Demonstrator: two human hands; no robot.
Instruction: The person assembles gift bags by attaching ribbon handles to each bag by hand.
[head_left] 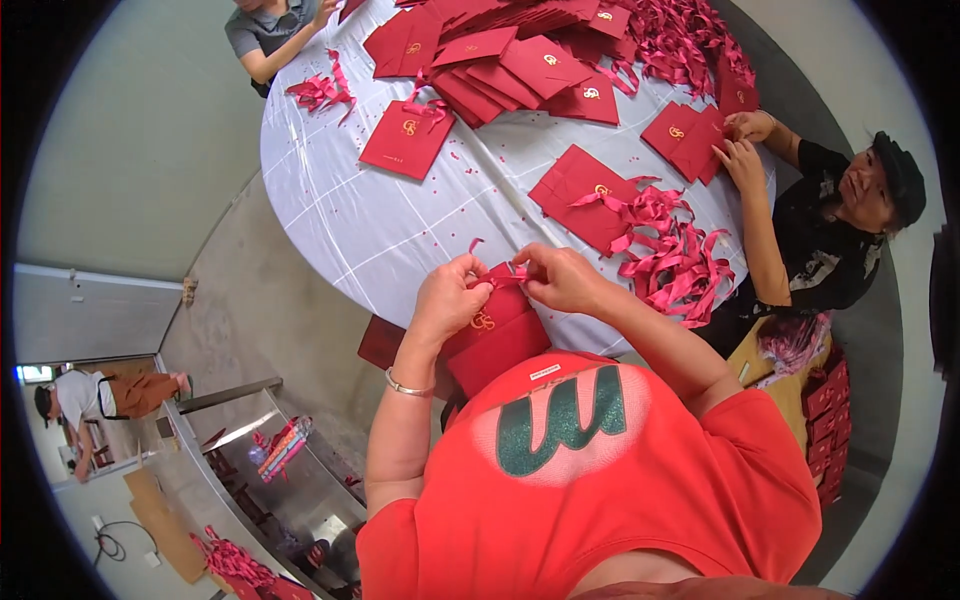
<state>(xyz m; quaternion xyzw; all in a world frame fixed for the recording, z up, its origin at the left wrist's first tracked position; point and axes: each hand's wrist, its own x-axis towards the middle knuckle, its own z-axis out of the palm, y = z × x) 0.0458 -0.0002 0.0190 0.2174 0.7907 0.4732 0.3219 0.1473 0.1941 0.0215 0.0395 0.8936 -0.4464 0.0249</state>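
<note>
At the table's near edge, a red paper bag (497, 352) with a gold emblem rests in front of my body. A pink ribbon (507, 281) runs across the bag's top edge. My left hand (452, 298) pinches the ribbon at its left, and a loose end sticks up beyond the fingers. My right hand (562, 279) has its fingertips closed on the ribbon at the other side. Fingers partly hide how the ribbon passes through the bag. Beyond my right hand lie a flat red bag (582, 196) and a heap of pink ribbons (682, 262).
The round table (330, 215) has a white cloth. Stacked red bags (500, 75) and more ribbons (690, 45) cover its far side. A co-worker (835, 225) at the right handles red bags (690, 138). Another person (275, 38) sits far left; a third (100, 400) bends near a doorway.
</note>
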